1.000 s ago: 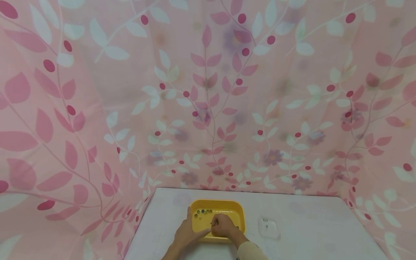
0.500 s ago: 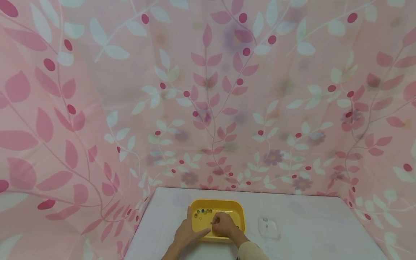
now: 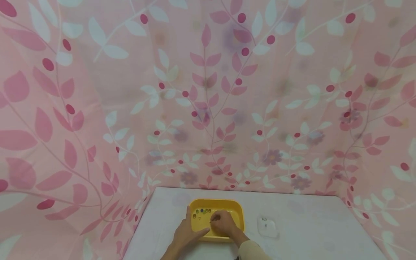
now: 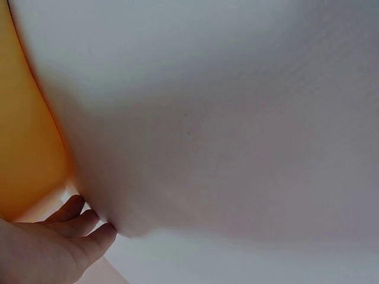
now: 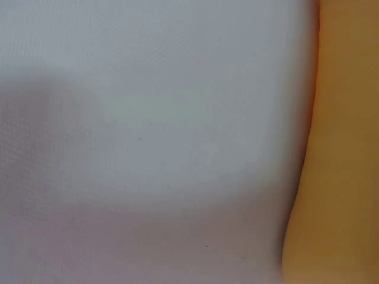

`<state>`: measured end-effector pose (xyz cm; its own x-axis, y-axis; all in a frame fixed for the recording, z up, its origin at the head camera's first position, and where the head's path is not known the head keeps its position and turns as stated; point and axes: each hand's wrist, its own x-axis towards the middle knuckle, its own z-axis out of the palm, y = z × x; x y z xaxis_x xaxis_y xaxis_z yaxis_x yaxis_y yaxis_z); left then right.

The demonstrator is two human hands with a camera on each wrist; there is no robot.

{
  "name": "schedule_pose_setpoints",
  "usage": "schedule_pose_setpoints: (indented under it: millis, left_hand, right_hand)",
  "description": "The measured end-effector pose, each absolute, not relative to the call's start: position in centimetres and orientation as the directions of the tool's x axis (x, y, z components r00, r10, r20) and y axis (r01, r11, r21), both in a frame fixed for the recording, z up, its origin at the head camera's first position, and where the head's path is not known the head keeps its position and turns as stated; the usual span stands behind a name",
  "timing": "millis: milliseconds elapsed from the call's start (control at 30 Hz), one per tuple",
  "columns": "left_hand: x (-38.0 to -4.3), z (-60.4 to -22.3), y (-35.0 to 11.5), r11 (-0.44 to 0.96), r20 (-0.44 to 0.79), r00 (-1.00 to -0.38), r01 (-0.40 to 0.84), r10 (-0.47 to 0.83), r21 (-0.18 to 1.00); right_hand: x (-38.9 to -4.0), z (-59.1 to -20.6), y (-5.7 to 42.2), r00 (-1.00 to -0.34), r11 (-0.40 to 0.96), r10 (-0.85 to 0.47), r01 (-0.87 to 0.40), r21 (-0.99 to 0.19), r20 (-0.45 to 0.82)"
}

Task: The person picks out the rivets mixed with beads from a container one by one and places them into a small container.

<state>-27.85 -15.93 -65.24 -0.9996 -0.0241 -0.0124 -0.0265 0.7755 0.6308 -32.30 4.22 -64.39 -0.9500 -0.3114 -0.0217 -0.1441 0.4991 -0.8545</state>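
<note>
A yellow tray point(image 3: 216, 238) sits on the white-covered table in the head view. Several glass marbles point(image 3: 202, 210), one of them blue, lie in its far left part. Along its left side my left hand point(image 3: 186, 233) steadies it, fingers against the outer wall and thumb stretched over the near rim. My right hand point(image 3: 223, 223) is inside the tray with fingers curled, and its fingertips pinch a small dark thing point(image 3: 210, 221), too small to identify. The left wrist view shows the left fingers point(image 4: 77, 216) beside the tray wall; the right hand is out of its own wrist view.
To the right of the tray stands a clear, shallow dish point(image 3: 268, 227) with a few tiny pieces in it. A pink leaf-patterned curtain point(image 3: 211, 108) hangs behind the table point(image 3: 308, 224) and along both sides.
My right hand has shifted slightly, its curled fingers tipping up a little inside the tray. The left hand, tray and marbles hold their places.
</note>
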Motion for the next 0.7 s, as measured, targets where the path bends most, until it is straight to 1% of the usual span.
schedule_pose_setpoints:
  millis: [167, 400, 500, 600, 700]
  left_hand:
    - [-27.8, -64.9, -15.8, 0.783, -0.024, -0.999, -0.037, -0.028, 0.621]
    - [-28.0, -64.7, -16.3, 0.77, -0.026, -0.999, -0.048, -0.041, 0.637]
    - [-27.9, -64.8, -16.2, 0.761, -0.047, -0.998, -0.058, -0.037, 0.646]
    - [-27.7, -64.7, -16.1, 0.755, -0.041, -0.999, -0.044, -0.022, 0.654]
    - [-27.8, -64.6, -15.9, 0.758, -0.027, -0.999, -0.032, -0.019, 0.652]
  right_hand:
    - [-32.5, -64.2, 4.6, -0.962, 0.465, -0.274, -0.112, -0.878, -0.022]
    - [-32.6, -62.4, 4.4, -0.954, 0.446, -0.293, -0.192, -0.874, 0.06]
    - [-32.5, -61.7, 4.5, -0.959, 0.449, -0.282, -0.153, -0.88, 0.023]
    - [-32.5, -60.9, 4.8, -0.967, 0.427, -0.254, -0.086, -0.9, -0.028]
    - [-32.6, -60.2, 5.2, -0.969, 0.387, -0.246, -0.066, -0.92, -0.034]
